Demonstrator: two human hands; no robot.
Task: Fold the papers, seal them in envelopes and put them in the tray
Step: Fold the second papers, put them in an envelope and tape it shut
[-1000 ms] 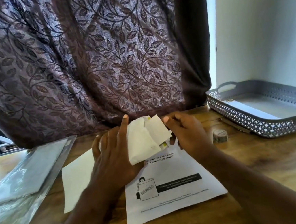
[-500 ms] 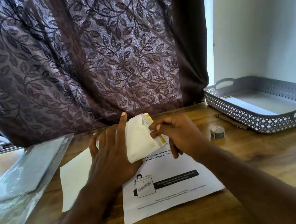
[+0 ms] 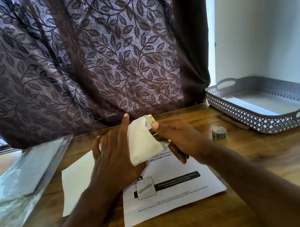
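The right hand is pinching the mouth of a white envelope, thumb now pressed on top where a second ago the fingers were spread clear of a raised flap; the folded paper is peeking out only at its yellow-edged corner. The left hand is gripping the envelope from the side, forefinger upright. Insertion is looking nearly done, sealing next. A printed sheet is lying beneath, tape just beside, and the grey tray is waiting well apart on the right.
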